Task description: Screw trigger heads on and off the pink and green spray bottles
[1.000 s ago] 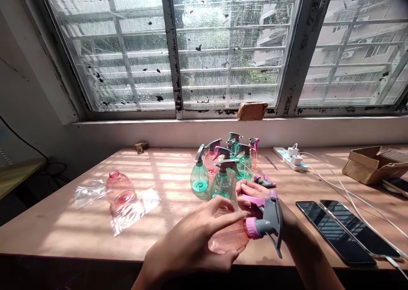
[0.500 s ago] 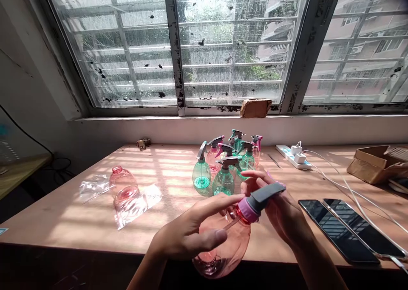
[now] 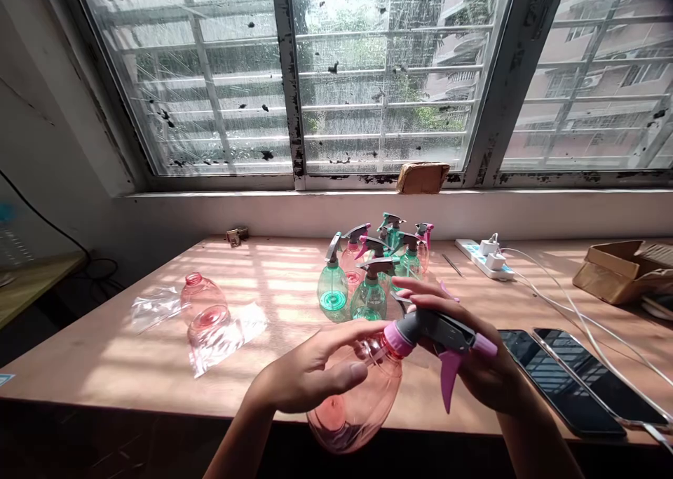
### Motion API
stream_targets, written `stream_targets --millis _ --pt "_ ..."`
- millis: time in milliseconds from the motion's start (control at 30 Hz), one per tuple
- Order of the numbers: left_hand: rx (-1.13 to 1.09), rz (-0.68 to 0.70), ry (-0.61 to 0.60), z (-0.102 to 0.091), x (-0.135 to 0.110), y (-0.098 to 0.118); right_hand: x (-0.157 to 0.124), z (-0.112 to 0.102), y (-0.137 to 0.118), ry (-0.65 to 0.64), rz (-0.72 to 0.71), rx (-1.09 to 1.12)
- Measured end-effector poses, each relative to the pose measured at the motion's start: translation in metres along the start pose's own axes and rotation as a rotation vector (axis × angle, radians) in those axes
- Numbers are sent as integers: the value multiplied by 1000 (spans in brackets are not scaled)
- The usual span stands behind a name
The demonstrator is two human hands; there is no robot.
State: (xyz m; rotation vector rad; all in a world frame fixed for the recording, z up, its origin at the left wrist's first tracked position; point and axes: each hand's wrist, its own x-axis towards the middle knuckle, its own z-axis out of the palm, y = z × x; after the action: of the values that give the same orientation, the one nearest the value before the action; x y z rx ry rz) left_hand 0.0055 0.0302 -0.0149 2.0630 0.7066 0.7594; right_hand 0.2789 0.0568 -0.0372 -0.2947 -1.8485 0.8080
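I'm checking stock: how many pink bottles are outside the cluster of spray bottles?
2: the held bottle, in the left hand, and the open bottle, at left on the table. The right hand might hide another.

glaring window [image 3: 386, 79], shadows perhaps underexposed

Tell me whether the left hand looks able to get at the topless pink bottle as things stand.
Probably not while the left hand holds a pink spray bottle. Freed, it could likely reach the topless pink bottle, though a plastic bag lies by its near side.
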Motion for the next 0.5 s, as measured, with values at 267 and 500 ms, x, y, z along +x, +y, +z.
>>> stream_targets --millis 267,500 --pt "390 14 100 0 -4 15 4 -4 7 -15 -75 -236" --pt "610 97 154 9 -2 18 -1 12 9 105 225 -269"
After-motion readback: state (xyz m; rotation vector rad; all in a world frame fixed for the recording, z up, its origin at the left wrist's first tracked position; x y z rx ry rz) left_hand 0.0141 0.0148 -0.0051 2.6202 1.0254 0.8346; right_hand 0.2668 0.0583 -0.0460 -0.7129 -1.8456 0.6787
